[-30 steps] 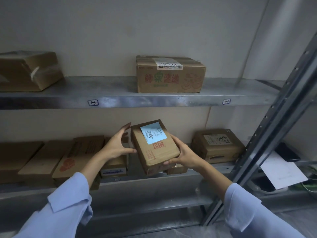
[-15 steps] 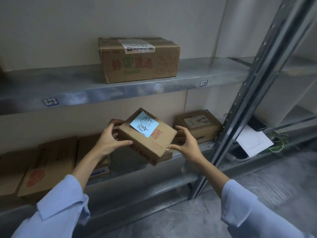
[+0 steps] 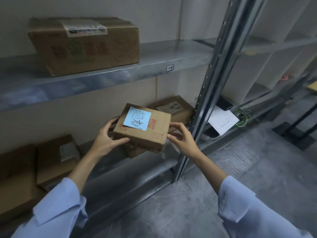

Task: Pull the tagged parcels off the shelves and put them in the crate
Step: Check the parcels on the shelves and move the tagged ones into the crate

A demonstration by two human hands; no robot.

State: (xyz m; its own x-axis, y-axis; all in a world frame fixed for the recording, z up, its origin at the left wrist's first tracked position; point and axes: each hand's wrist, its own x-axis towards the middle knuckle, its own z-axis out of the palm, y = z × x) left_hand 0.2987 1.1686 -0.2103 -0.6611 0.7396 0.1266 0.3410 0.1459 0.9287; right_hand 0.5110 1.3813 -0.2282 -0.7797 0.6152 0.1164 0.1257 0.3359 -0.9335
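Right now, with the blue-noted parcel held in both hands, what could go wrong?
The right hand only pinches the parcel at a corner, so it could slip. The blue note might peel off. The steel upright stands close on the right; a swing that way could clip it.

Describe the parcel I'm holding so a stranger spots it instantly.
Look at the metal shelving; in front of its lower level, the left hand and right hand hold a small cardboard box. Only it has a blue handwritten note on top.

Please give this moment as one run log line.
tagged parcel: off the lower shelf | left hand: grips it | right hand: grips it | crate: not visible
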